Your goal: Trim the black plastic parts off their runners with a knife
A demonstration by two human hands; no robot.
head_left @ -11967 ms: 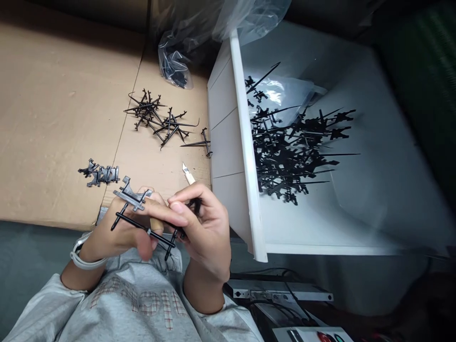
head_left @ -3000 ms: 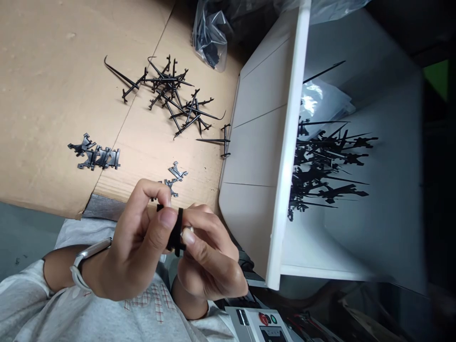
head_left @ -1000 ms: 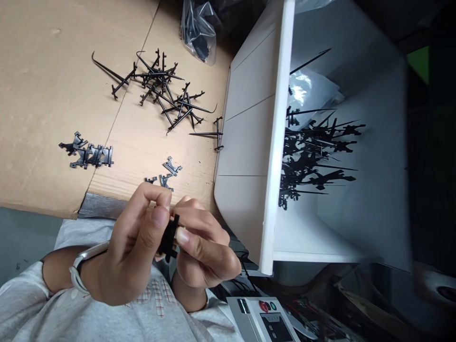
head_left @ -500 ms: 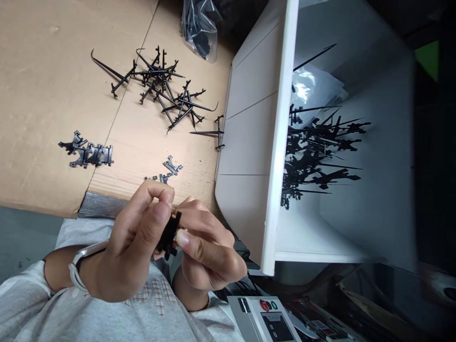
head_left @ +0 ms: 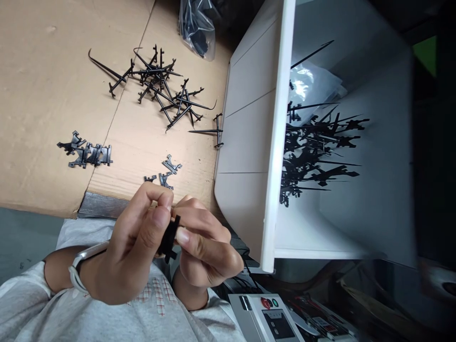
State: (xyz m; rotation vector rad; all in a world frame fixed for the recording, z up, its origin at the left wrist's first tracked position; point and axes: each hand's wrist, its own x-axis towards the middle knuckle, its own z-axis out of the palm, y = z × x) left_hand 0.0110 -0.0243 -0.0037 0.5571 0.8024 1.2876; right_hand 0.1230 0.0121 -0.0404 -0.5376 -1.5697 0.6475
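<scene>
Close to my body, my left hand (head_left: 142,242) and my right hand (head_left: 206,247) meet around a small black plastic part (head_left: 168,237). Fingers and thumb of each hand pinch it from opposite sides, and much of it is hidden behind them. Just beyond my left fingertips lie a few flat black plastic pieces (head_left: 171,164). More such flat pieces (head_left: 94,155) rest side by side farther left. A loose pile of thin black T-shaped parts with pointed stems (head_left: 160,80) is spread across the cardboard-covered table (head_left: 53,99).
To the right stands a white bin (head_left: 249,142), its wall rising beside the table. Inside it are many black pointed parts (head_left: 313,147) and a clear plastic bag (head_left: 309,90). Another clear bag (head_left: 199,33) sits at the far edge. A control box (head_left: 263,318) with buttons is low right.
Both hands keep their pinch on the black part, which has turned or shifted very slightly between the fingers. The whole view has moved a little.
</scene>
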